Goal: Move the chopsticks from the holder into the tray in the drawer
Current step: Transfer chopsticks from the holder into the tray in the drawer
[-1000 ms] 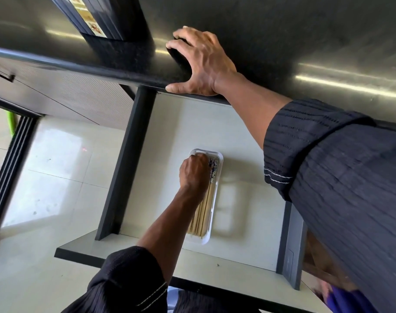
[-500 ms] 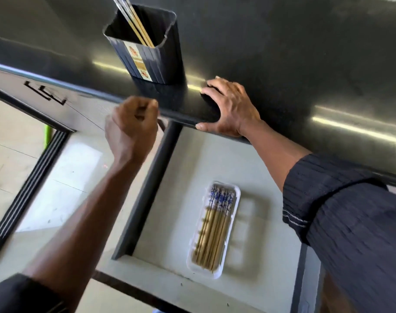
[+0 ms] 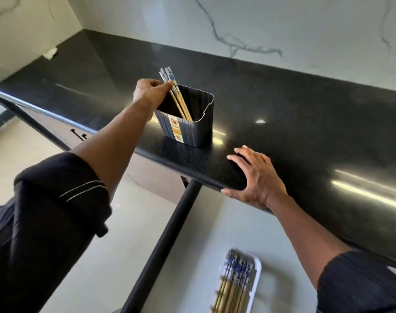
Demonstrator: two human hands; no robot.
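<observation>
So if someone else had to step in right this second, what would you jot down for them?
Left hand: up at the dark holder on the black counter, fingers closing around the few chopsticks left in it; not lifted out yet.
Right hand: open, resting flat on the counter edge, holding nothing.
Done: a bundle of chopsticks already lies in the white tray in the open drawer below.
Left: pull out this last bunch, carry it down and lay it in the tray.

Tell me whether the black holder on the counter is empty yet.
Not empty. A few chopsticks lean inside the holder, patterned tops above its rim, with the left hand pinching them.
</observation>
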